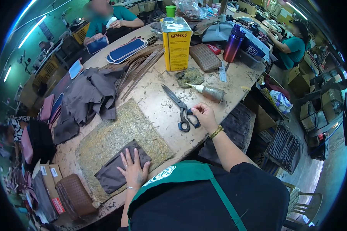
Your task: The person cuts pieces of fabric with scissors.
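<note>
My left hand (134, 169) lies flat with its fingers spread on a folded piece of dark brown fabric (111, 176). That piece rests on a glue-crusted board (119, 131) at the table's near edge. My right hand (205, 116) is closed, thumb and fingers pinched at one handle loop of the black scissors (180, 104). The scissors lie on the table with the blades pointing away to the left. Just beyond them a glue bottle (213, 93) with a pale nozzle lies on its side, its tip over a crusted round pad (189, 77).
A yellow GRECO can (176, 48) stands beyond the pad, near a woven brown case (205, 57) and a purple bottle (234, 43). Crumpled dark fabric (89, 94) lies left, a woven brown pouch (76, 195) near left. Co-workers sit at far left (119, 19) and right (293, 48).
</note>
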The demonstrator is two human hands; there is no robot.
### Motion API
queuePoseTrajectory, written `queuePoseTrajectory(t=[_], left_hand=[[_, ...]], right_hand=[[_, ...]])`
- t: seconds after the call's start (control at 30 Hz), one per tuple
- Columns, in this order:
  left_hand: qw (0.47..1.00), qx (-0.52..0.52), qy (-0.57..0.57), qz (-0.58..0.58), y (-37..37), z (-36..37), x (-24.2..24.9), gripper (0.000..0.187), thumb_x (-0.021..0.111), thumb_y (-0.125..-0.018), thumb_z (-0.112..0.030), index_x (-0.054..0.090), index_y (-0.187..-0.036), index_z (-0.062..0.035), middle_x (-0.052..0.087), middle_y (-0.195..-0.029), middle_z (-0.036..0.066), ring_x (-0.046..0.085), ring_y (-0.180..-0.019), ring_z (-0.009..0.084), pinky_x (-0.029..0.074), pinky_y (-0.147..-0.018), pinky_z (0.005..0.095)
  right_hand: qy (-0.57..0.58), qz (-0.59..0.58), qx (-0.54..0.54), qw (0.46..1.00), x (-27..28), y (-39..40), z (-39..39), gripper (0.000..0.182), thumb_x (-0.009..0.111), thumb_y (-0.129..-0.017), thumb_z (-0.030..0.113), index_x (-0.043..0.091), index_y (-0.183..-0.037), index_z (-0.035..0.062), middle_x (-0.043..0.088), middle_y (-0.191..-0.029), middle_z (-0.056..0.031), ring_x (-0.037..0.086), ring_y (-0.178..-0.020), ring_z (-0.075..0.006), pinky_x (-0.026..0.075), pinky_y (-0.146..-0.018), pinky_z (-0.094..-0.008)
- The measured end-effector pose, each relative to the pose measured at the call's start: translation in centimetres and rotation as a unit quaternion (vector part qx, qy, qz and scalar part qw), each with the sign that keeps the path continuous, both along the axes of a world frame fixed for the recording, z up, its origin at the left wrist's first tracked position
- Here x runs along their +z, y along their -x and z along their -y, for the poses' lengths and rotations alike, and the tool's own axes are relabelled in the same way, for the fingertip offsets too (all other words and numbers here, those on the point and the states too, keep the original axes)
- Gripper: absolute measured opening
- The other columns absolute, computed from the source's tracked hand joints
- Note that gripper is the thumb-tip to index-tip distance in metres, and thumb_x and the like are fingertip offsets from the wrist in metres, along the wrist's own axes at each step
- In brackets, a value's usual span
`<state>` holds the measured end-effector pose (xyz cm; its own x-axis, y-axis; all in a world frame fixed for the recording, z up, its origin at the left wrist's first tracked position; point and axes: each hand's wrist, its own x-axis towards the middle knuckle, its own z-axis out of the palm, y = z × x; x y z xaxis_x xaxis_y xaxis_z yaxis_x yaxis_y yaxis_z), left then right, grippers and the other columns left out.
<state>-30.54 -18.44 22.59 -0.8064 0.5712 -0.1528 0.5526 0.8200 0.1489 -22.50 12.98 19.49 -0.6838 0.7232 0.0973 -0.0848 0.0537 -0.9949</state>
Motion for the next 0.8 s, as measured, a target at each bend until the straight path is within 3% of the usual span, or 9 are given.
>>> queuePoseTrajectory(t=[0.03, 0.1, 0.13, 0.2, 0.23, 0.37, 0.5, 0.8], left_hand=[[1.000, 0.004, -0.004, -0.004, 0.1, -0.2, 0.0, 0.067, 0.049, -0.078, -0.048, 0.027, -0.133, -0.0158, 0.010, -0.141, 0.012, 0.003, -0.130, 0.0348, 0.011, -0.089, 0.0690], [1.000, 0.014, -0.012, -0.011, 0.2, -0.4, -0.2, 0.065, 0.049, -0.079, -0.046, 0.028, -0.132, -0.0156, 0.011, -0.141, 0.013, 0.004, -0.130, 0.0353, 0.012, -0.088, 0.0695], [1.000, 0.025, -0.009, -0.011, 0.3, -0.6, -0.1, 0.065, 0.049, -0.079, -0.046, 0.028, -0.132, -0.0156, 0.011, -0.141, 0.013, 0.004, -0.130, 0.0353, 0.012, -0.088, 0.0695], [0.999, 0.026, -0.021, -0.017, 0.5, -0.8, 0.1, 0.065, 0.049, -0.079, -0.046, 0.028, -0.132, -0.0152, 0.011, -0.140, 0.013, 0.003, -0.130, 0.0356, 0.011, -0.088, 0.0699], [0.999, 0.029, -0.026, -0.018, 0.6, -0.8, 0.2, 0.065, 0.049, -0.079, -0.046, 0.028, -0.132, -0.0148, 0.012, -0.140, 0.013, 0.003, -0.129, 0.0357, 0.011, -0.088, 0.0701], [0.999, 0.000, -0.049, 0.000, 0.4, -0.6, 0.2, 0.069, 0.050, -0.077, -0.049, 0.027, -0.132, -0.0143, 0.011, -0.140, 0.013, 0.004, -0.129, 0.0364, 0.011, -0.087, 0.0709], [0.997, -0.067, -0.040, 0.005, 0.0, -0.5, -0.4, 0.075, 0.047, -0.075, -0.058, 0.027, -0.132, -0.0140, 0.011, -0.140, 0.013, 0.003, -0.129, 0.0373, 0.010, -0.085, 0.0723], [0.998, -0.064, -0.028, 0.005, 0.0, -0.7, -0.7, 0.074, 0.046, -0.075, -0.059, 0.028, -0.132, -0.0156, 0.011, -0.141, 0.012, 0.004, -0.129, 0.0366, 0.010, -0.086, 0.0721]], right_hand=[[0.001, -0.001, 0.004, 1.000, 0.4, 0.0, 0.3, 0.011, 0.062, -0.077, 0.013, 0.057, -0.078, 0.0029, 0.055, -0.066, 0.0016, 0.047, -0.058, -0.0033, 0.040, -0.055, -0.0182], [-0.178, 0.110, 0.033, 0.977, 1.2, 0.0, 1.4, 0.014, 0.064, -0.073, 0.014, 0.056, -0.077, 0.0036, 0.054, -0.069, -0.0037, 0.051, -0.060, -0.0123, 0.043, -0.057, -0.0250], [-0.176, 0.108, 0.044, 0.977, 1.4, 0.0, 1.9, 0.014, 0.064, -0.073, 0.014, 0.056, -0.077, 0.0036, 0.054, -0.069, -0.0037, 0.051, -0.060, -0.0123, 0.043, -0.057, -0.0250], [-0.452, 0.165, 0.062, 0.874, 1.7, 0.0, 2.6, 0.017, 0.064, -0.069, 0.015, 0.054, -0.077, 0.0043, 0.051, -0.074, -0.0096, 0.053, -0.068, -0.0240, 0.044, -0.063, -0.0330], [-0.447, 0.168, 0.059, 0.876, 1.8, 0.1, 3.1, 0.019, 0.064, -0.068, 0.014, 0.052, -0.077, 0.0038, 0.048, -0.076, -0.0120, 0.051, -0.075, -0.0298, 0.043, -0.066, -0.0376], [-0.448, 0.184, 0.037, 0.874, 1.8, 0.0, 3.4, 0.025, 0.065, -0.067, 0.014, 0.049, -0.081, 0.0017, 0.048, -0.080, -0.0142, 0.050, -0.075, -0.0316, 0.043, -0.067, -0.0383], [-0.481, 0.184, 0.026, 0.857, 1.3, -0.1, 3.5, 0.024, 0.064, -0.066, 0.015, 0.050, -0.081, 0.0030, 0.047, -0.080, -0.0138, 0.049, -0.077, -0.0319, 0.042, -0.068, -0.0412], [-0.523, 0.157, -0.030, 0.837, 0.6, 0.3, 3.9, 0.020, 0.061, -0.064, 0.016, 0.054, -0.079, 0.0052, 0.048, -0.078, -0.0109, 0.050, -0.075, -0.0284, 0.042, -0.066, -0.0390]])
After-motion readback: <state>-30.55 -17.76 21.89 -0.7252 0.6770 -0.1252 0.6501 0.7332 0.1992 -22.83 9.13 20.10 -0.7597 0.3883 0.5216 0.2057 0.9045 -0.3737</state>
